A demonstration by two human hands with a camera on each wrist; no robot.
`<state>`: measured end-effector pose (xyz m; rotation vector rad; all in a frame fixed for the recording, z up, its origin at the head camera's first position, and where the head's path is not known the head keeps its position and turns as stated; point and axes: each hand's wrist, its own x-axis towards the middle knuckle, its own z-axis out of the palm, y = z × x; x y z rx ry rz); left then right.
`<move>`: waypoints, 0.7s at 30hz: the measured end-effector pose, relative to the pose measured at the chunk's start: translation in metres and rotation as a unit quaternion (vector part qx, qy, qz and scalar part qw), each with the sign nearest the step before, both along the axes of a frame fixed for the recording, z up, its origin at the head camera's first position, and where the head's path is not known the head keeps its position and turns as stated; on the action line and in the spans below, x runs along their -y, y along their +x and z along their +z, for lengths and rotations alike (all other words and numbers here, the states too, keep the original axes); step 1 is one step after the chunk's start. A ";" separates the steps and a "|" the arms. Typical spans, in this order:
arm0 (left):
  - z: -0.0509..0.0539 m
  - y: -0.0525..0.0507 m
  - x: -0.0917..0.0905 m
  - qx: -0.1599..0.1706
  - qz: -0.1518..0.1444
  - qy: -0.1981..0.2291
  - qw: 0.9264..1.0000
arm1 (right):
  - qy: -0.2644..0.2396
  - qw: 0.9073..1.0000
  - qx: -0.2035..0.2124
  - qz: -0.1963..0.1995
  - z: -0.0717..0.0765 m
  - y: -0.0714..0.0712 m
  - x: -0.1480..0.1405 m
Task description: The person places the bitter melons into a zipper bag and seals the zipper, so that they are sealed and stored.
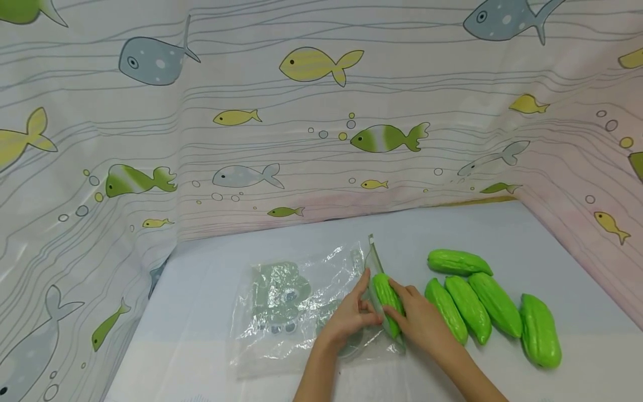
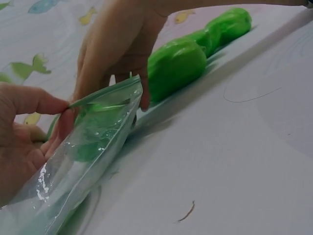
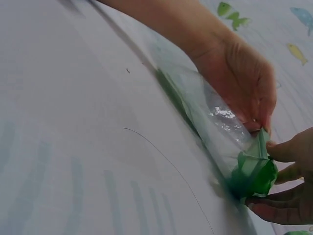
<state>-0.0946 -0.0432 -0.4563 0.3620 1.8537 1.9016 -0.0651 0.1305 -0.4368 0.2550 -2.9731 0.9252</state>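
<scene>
A clear zip bag [image 1: 281, 301] with a green cartoon print lies flat, its mouth edge raised at the right. My left hand [image 1: 346, 318] pinches that edge between thumb and finger, as the left wrist view shows. At the mouth, my right hand [image 1: 414, 312] holds a glossy green ridged vegetable, like a bitter melon [image 1: 384, 293]. In the right wrist view, the vegetable's end [image 3: 264, 178] shows partly through the bag film, with right-hand fingers [image 3: 274, 210] around it. How deep it sits is hard to tell.
Several similar green vegetables lie right of my right hand: one crosswise at the back [image 1: 459, 261], some side by side [image 1: 468, 310], another farthest right [image 1: 540, 330]. Fish-printed sheets [image 1: 321, 100] rise behind and beside the white tabletop [image 1: 201, 312].
</scene>
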 end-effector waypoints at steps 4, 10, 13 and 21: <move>-0.001 0.001 -0.001 0.003 0.004 0.000 1.000 | -0.014 1.000 0.003 0.004 0.003 0.003 -0.001; 0.000 0.000 0.000 -0.008 0.000 -0.006 1.000 | -0.022 1.000 0.015 0.008 0.006 0.003 -0.002; 0.000 -0.001 -0.001 -0.013 -0.003 -0.005 1.000 | -0.021 1.000 0.016 0.011 0.005 0.001 -0.001; 0.002 -0.001 0.000 -0.011 -0.012 0.008 1.000 | -0.031 0.999 0.021 0.014 0.003 0.001 0.001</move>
